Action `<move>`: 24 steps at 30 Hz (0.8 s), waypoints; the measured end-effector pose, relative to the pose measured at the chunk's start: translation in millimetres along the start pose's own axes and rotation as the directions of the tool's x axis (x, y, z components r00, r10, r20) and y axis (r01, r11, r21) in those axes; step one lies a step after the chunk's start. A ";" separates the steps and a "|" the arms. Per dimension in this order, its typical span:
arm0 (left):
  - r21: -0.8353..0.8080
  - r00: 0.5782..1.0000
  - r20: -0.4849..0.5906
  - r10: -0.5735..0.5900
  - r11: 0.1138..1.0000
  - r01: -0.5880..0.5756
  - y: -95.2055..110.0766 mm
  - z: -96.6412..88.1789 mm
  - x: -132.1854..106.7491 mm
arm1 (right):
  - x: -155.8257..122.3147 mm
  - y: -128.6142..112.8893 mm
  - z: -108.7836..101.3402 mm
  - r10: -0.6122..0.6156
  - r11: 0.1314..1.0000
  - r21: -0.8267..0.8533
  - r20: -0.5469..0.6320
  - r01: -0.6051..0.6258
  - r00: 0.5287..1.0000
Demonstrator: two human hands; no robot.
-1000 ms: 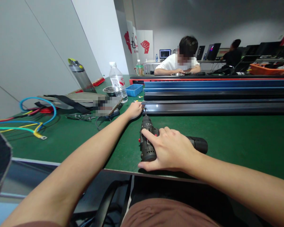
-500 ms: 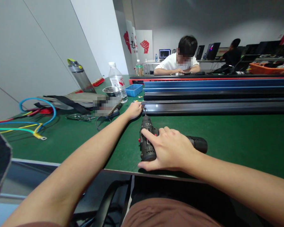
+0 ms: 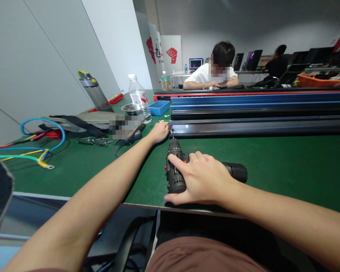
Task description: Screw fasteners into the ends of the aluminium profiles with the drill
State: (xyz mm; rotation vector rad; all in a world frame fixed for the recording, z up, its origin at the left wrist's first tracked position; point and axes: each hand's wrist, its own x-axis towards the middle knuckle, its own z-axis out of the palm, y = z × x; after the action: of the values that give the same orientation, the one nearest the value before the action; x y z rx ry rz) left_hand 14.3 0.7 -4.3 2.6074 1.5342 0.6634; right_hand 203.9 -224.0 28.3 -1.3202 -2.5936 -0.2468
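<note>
My right hand (image 3: 202, 179) is wrapped over a black cordless drill (image 3: 175, 170) that lies on its side on the green table (image 3: 286, 166), its bit pointing at the near end of a long dark metal rail (image 3: 243, 126). My left hand (image 3: 159, 132) is stretched forward with fingers pinched at that rail end, right by the drill tip; what they hold is too small to see.
More long rails, blue (image 3: 257, 100) and red, lie behind the dark one. On the left are coloured cables (image 3: 31, 151), a bag, scissors (image 3: 95, 141), a water bottle (image 3: 138, 97), a metal bowl and a blue tray (image 3: 158, 107). A person (image 3: 215, 71) sits at the far end.
Both hands and the drill keep their positions; only the view has shifted slightly.
</note>
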 end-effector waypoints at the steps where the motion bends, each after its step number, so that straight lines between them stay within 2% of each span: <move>1: 0.003 1.000 0.002 -0.004 1.000 0.004 0.5 -0.4 -0.1 | 0.0 0.0 0.3 -0.001 1.000 0.001 -0.003 0.001 1.000; 13: 0.007 1.000 -0.003 0.005 1.000 -0.004 -0.4 0.3 0.3 | 1.3 -1.0 -3.5 0.021 1.000 0.014 0.085 -0.022 0.996; 24: -0.013 1.000 0.004 -0.028 1.000 0.028 1.4 0.0 -0.5 | 0.4 0.1 -0.2 0.001 1.000 0.001 0.016 -0.001 1.000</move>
State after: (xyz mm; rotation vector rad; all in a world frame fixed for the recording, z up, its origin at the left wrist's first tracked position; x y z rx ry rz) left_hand 15.2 -0.4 -4.1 2.5714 1.5571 0.6634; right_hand 203.8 -223.7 28.6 -1.3285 -2.6062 -0.2356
